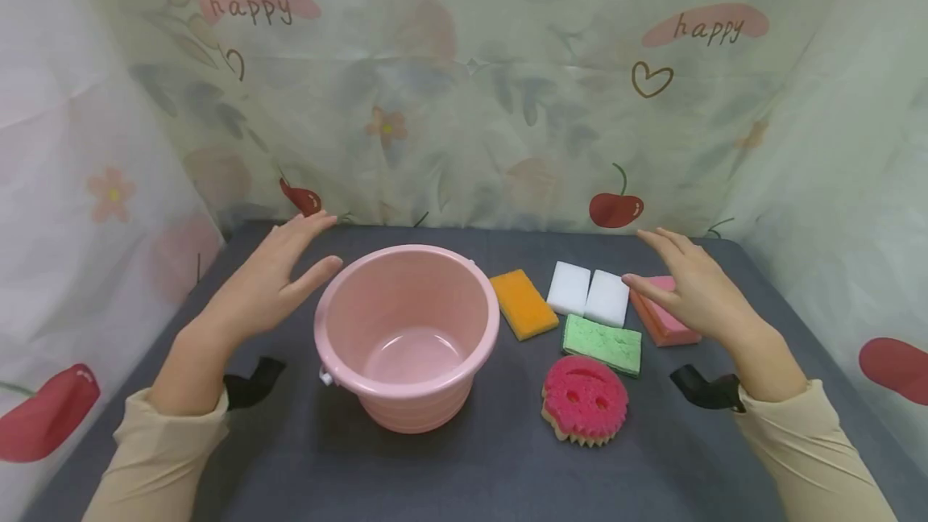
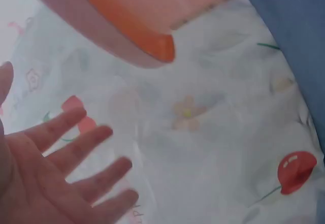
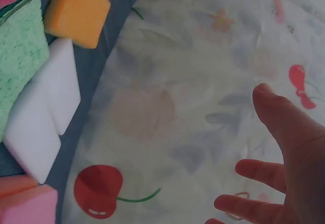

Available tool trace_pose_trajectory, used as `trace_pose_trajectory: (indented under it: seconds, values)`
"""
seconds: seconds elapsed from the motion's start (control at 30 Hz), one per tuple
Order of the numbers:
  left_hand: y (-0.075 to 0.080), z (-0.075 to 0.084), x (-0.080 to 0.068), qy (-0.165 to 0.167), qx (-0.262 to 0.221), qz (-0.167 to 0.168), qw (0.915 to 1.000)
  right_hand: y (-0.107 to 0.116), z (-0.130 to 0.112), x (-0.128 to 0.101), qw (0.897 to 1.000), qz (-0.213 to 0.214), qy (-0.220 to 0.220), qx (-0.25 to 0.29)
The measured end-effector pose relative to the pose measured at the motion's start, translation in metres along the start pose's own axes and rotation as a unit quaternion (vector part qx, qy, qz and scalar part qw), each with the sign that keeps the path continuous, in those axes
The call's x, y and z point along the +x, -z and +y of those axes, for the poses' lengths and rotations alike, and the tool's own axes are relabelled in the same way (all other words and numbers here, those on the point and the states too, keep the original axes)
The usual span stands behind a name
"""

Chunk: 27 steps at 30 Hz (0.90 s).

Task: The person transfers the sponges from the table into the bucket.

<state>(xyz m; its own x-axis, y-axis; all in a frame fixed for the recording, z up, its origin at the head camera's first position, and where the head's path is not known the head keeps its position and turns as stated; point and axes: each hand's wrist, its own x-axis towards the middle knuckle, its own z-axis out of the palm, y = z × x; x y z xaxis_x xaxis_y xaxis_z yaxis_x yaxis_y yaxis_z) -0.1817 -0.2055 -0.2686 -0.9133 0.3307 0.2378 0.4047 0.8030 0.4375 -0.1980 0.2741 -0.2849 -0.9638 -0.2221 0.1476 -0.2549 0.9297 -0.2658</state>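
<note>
Cherry-and-flower printed cloth walls in a dark grey tabletop point(image 1: 464, 474) on three sides. Both hands hover with fingers spread and straight, gripping nothing. The left hand point(image 1: 279, 276) hangs at about nine o'clock of the pink bucket point(image 1: 408, 337), its thumb just beside the rim but, as far as the head view shows, not touching. The right hand point(image 1: 689, 288) hovers over the pink-and-orange sponge point(image 1: 670, 330) at the far right of the sponge group; whether it touches is hard to tell.

By the look of it, this is a starting pose: nothing is picked up and the bucket stands upright and empty. A next move would likely call for the right hand to drop and curl its fingers around one sponge, the pink-and-orange one being nearest.

Between that sponge and the bucket lie two white foam blocks point(image 1: 587, 294) side by side and touching, an orange sponge point(image 1: 524, 304) at three o'clock of the bucket, a green sponge point(image 1: 603, 343) just in front of the white blocks, and a round magenta smiley scrubber point(image 1: 585, 399) nearest the person. The sponges lie close together, so reaching fingers could nudge a neighbour. Black wrist straps point(image 1: 250, 381) show at both beige sleeves.
</note>
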Motion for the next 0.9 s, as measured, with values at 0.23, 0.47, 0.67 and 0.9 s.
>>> trace_pose_trajectory:
  seconds: [0.23, 0.47, 0.67, 0.9]
  values:
    - [-0.004, 0.001, -0.008, -0.036, -0.089, -0.002, 0.9954, -0.008, 0.022, -0.001, 1.0, -0.007, -0.017, 0.024]
    - [-0.016, -0.006, -0.011, -0.037, -0.15, -0.012, 0.9878, -0.018, 0.044, -0.002, 0.999, -0.008, -0.03, 0.025]
    - [-0.028, -0.014, -0.01, -0.024, -0.169, -0.016, 0.9851, -0.027, 0.058, -0.002, 0.998, -0.013, -0.05, 0.025]
    - [-0.041, -0.02, -0.01, -0.04, -0.177, 0.005, 0.9834, -0.036, 0.071, -0.003, 0.997, -0.028, -0.068, 0.033]
